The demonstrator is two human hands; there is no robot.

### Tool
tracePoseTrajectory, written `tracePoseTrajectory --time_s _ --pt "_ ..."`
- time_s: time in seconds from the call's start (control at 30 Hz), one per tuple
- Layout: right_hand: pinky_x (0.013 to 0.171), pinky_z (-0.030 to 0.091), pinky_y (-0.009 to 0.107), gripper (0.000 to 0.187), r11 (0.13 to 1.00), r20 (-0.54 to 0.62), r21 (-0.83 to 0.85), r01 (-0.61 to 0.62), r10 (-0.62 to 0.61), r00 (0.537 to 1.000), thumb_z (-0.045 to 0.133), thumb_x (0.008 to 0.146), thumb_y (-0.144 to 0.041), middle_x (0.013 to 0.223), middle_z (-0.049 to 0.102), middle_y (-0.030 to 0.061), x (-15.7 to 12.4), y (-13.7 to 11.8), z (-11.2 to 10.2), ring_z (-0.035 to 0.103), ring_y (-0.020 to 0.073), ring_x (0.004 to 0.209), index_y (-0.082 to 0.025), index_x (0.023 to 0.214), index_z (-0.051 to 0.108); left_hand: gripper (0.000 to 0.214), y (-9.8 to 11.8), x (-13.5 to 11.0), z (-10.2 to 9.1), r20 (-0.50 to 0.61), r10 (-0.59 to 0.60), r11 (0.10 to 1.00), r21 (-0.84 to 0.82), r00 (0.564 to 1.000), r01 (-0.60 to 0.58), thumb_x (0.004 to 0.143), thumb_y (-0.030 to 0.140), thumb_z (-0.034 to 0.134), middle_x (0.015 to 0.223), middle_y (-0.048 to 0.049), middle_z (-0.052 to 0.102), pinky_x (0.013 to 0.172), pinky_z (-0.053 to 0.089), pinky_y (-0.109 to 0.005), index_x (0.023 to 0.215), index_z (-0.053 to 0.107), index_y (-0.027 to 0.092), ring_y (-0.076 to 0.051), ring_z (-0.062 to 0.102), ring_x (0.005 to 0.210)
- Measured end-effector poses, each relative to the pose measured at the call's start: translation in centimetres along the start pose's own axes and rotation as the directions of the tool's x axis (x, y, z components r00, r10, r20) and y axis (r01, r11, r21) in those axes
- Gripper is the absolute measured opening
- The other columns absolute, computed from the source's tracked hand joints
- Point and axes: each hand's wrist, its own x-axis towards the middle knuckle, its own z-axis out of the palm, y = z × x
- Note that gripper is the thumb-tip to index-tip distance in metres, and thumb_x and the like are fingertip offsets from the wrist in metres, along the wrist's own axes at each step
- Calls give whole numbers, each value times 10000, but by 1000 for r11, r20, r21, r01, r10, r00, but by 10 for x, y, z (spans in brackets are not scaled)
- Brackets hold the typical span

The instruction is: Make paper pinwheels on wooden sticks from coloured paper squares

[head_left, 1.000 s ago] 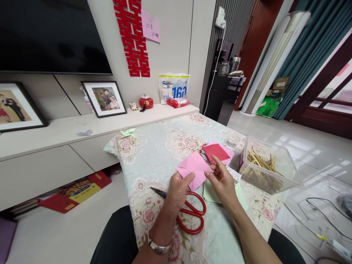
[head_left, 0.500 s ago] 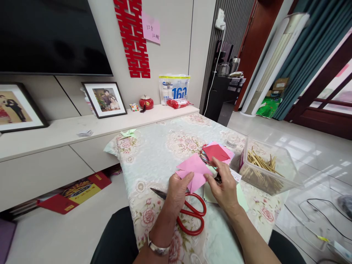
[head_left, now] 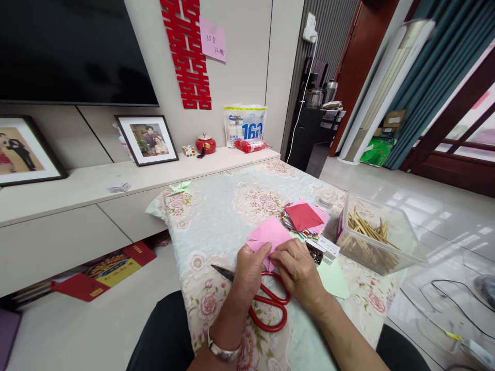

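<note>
Here both hands, left hand (head_left: 251, 268) and right hand (head_left: 296, 268), pinch the pink paper (head_left: 266, 234), hiding its near edge.

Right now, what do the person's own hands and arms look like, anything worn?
Both are bare: no gloves, no sleeves showing on either forearm. The left hand has a silver metal bangle round the wrist. The right hand shows nothing worn; its wrist is bare. No rings can be made out on the fingers. No cables or markings.
</note>
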Motion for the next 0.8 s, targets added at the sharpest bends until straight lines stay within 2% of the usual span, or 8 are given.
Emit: tracePoseTrajectory --time_s 0.07,0.33,0.53,0.8 --pt "720 410 375 193 1000 0 -12 -10 10 1000 510 938 -73 879 627 85 -1 3 2 514 233 843 -182 973 665 255 2 -1 2 3 -19 999 -35 1000 19 693 241 800 811 -43 748 743 532 -300 915 734 135 -179 665 722" --pt "739 414 375 257 1000 79 6 -13 12 997 514 881 -9 941 612 86 -2 2 4 513 243 888 -182 1009 654 266 15 -4 9 -56 -88 988 -131 995 80 591 233 838 705 -7 714 633 490 -238 796 696 140 -141 618 631" --pt "741 412 385 293 1000 104 -4 -9 10 995 480 892 -6 970 604 100 -1 2 4 496 249 901 -175 1060 651 304 13 -3 7 -45 -82 985 -155 996 74 598 238 848 788 -18 736 773 509 -272 855 715 144 -167 648 763" --pt "719 390 371 176 1000 83 -6 -12 12 996 508 944 -101 894 590 79 1 -2 1 480 229 855 -185 915 660 309 12 -6 10 -14 -83 989 -121 996 81 625 255 844 791 -31 737 740 509 -268 878 712 135 -176 652 760"
